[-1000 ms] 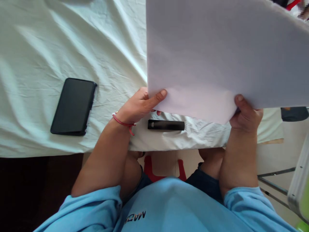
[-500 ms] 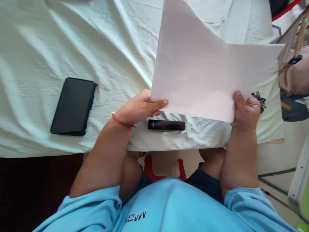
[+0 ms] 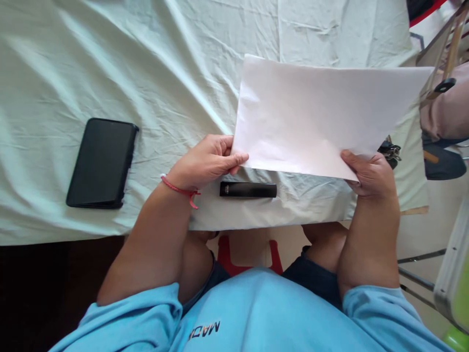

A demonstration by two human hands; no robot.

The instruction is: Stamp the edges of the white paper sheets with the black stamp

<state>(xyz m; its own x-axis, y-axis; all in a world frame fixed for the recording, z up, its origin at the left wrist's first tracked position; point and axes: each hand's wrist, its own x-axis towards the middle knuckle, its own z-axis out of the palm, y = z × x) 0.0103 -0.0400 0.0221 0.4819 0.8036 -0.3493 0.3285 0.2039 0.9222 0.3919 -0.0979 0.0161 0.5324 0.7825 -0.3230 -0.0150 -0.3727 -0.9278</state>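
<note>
Two bare hands, both mine, hold blank white paper [image 3: 308, 117] in front of me, over the desk [image 3: 164, 39], which is covered with a wrinkled pale green cloth. My left hand [image 3: 205, 159] grips the near left corner, thumb flat on top and the other fingers curled, partly hidden by the paper. My right hand [image 3: 373, 173] pinches the near edge towards its right end, thumb on top; the fingers underneath are mostly out of sight. The paper spreads away from me, its far right corner reaching well past my right hand. I cannot tell whether it is one sheet or several, or whether its far edge touches the cloth.

Just below the paper, between my hands, a slim black object [image 3: 249, 189] with tiny pale lettering lies lengthwise near the desk's front edge. Right beside my right hand sits a small cluster of black and silver clips [image 3: 391, 152], partly covered. Well to the left, a dark phone [image 3: 102, 164] lies face up, slightly slanted. I wear a red cord [image 3: 179, 188] around my left wrist and a light blue shirt [image 3: 256, 313].
</note>
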